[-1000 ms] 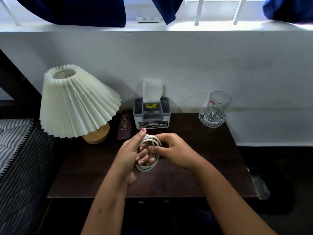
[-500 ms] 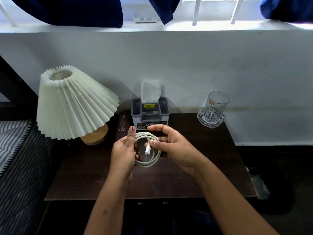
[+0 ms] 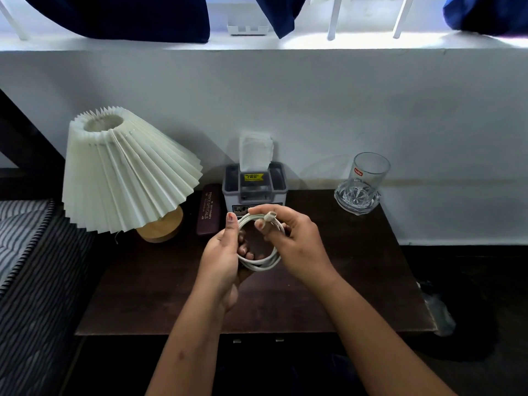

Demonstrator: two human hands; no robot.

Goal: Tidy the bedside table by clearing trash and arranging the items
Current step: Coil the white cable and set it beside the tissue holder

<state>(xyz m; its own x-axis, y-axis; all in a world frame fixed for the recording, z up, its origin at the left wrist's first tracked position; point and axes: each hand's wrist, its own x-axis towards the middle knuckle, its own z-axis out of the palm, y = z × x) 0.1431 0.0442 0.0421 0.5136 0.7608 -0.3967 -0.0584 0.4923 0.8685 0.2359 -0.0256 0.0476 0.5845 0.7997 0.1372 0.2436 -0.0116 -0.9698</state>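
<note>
A white charging cable [image 3: 264,262] is wound into a loop and held above the middle of the dark wooden bedside table [image 3: 357,270]. My left hand [image 3: 224,258] grips the loop's left side, fingers through it. My right hand [image 3: 294,241] pinches the cable's plug end at the top of the loop. Behind the hands stands a grey tissue box [image 3: 254,184] with a tissue sticking up. A dark red glasses case [image 3: 208,212] lies to its left.
A pleated cream lamp [image 3: 123,172] on a wooden base occupies the table's back left. A clear glass [image 3: 367,174] stands on a cut-glass coaster [image 3: 345,200] at the back right. A striped mattress [image 3: 25,252] lies to the left. The white wall rises directly behind.
My right hand has brought the plug end up from the loop's middle to its top. Both hands have shifted slightly toward the tissue box.
</note>
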